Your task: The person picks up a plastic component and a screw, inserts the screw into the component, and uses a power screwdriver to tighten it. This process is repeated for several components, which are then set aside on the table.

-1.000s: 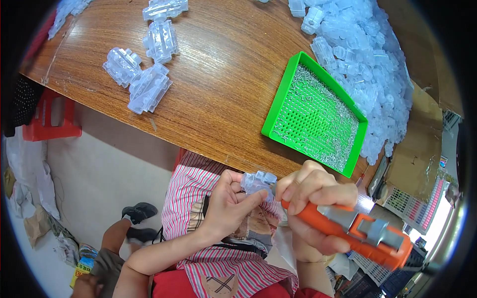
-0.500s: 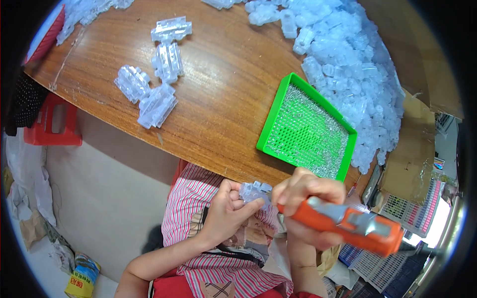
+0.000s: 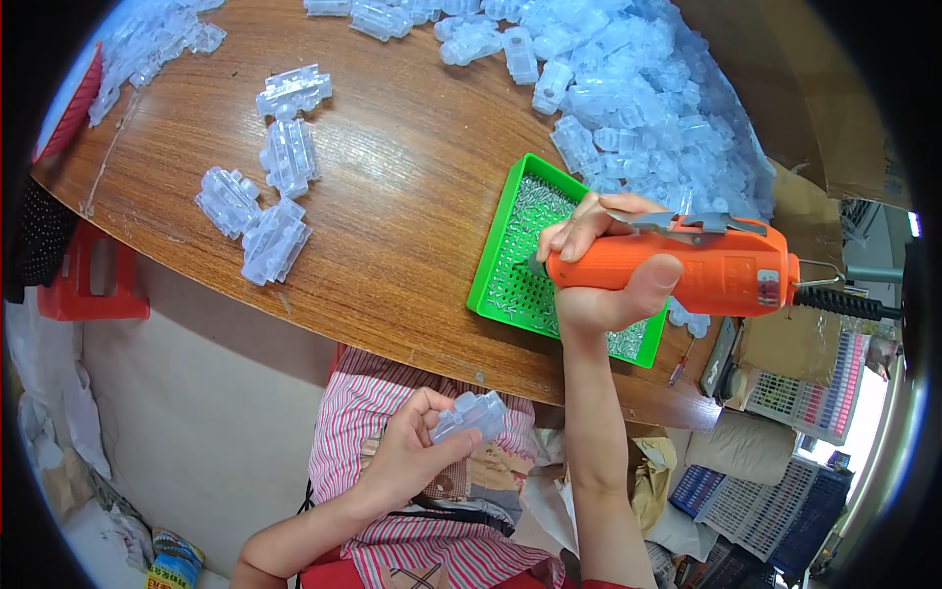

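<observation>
Screws [image 3: 538,199] lie thick in the green tray [image 3: 498,239], right of centre in the frame, so the supply looks far from used up. Over the tray's left half hangs the nose of the orange driver [image 3: 677,270]; whether its tip carries a screw is too small to tell. The right hand [image 3: 595,306] is closed round the front of the driver, thumb along its near side. At lower centre, just off the edge of the surface [image 3: 392,196], the left hand [image 3: 417,456] pinches a clear part [image 3: 471,417] between thumb and fingers, well apart from the driver. This part seems to be mid-work: the driver is at the screws rather than at the part, so at least one fastening is probably left. How many screws it already has cannot be made out.

Four similar parts [image 3: 291,157] rest close together in the upper left of the frame, apart from the rest; they may be finished ones, but no screws in them can be made out for certain. A big pile [image 3: 638,118] fills the upper right, and another heap [image 3: 157,44] lies at the far upper left. If the pile is untreated stock, most of the work remains.
</observation>
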Demonstrator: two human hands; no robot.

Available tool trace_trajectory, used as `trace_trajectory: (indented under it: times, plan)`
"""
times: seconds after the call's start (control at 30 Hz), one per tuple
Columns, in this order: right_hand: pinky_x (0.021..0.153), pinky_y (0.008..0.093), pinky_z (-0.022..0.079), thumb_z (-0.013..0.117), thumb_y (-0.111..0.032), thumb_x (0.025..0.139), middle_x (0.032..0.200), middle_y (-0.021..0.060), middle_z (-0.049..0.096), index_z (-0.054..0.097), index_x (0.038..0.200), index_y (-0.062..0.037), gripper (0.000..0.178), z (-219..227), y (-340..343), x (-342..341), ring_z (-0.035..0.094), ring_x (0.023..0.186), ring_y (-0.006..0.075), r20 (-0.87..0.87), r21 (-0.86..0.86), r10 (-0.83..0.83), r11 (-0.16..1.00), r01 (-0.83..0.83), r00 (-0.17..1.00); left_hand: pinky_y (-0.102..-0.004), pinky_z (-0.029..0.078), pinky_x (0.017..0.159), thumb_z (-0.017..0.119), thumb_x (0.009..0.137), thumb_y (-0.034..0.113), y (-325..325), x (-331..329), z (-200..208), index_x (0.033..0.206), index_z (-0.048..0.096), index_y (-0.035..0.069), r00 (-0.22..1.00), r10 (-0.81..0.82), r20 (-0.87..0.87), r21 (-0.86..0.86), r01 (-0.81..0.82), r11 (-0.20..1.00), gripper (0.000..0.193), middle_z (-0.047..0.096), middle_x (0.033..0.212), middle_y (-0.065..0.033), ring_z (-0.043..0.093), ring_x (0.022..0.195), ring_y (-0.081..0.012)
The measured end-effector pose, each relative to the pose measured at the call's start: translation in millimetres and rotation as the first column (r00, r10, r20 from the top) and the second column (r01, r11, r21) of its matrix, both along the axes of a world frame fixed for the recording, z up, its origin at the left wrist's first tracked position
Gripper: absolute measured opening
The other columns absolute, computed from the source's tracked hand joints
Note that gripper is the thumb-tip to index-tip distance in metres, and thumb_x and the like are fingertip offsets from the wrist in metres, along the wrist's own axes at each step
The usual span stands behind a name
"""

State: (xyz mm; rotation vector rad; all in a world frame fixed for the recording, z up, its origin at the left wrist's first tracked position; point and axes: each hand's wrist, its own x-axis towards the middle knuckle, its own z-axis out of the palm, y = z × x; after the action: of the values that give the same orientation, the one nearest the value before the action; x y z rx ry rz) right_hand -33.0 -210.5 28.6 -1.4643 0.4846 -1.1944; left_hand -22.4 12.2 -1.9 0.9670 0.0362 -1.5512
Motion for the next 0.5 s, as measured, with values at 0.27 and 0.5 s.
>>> trace_trajectory:
  times: [0.27,0.5]
  plan:
    - [0.047,0.0292,0.044,0.052,-0.058,0.085,0.062,0.0048,0.047,0.048,0.103,-0.0023,0.058,-7.1,-5.9,-2.4,0.047,0.05,0.0127,0.132,-0.01,0.111,0.994,-0.11,0.985,-0.0232,0.051,0.076,0.065,0.084,-0.003,-5.0,-3.1,-4.0,0.097,0.043,0.005,0.998,0.059,-0.017,-0.002,-0.059,0.998,0.027,0.065,0.098,-0.0098,0.062,0.088,-0.0096]
    - [0.048,0.0301,0.044,0.052,-0.06,0.083,0.063,0.0046,0.048,0.049,0.103,-0.0026,0.061,-10.2,-7.9,-8.1,0.048,0.052,0.0122,0.117,0.022,0.111,0.993,-0.115,0.987,-0.0228,0.051,0.075,0.065,0.084,-0.004,-9.4,-4.6,-4.9,0.098,0.044,0.004,0.997,0.062,-0.045,-0.007,-0.063,0.998,0.026,0.064,0.097,-0.0096,0.062,0.087,-0.0089]
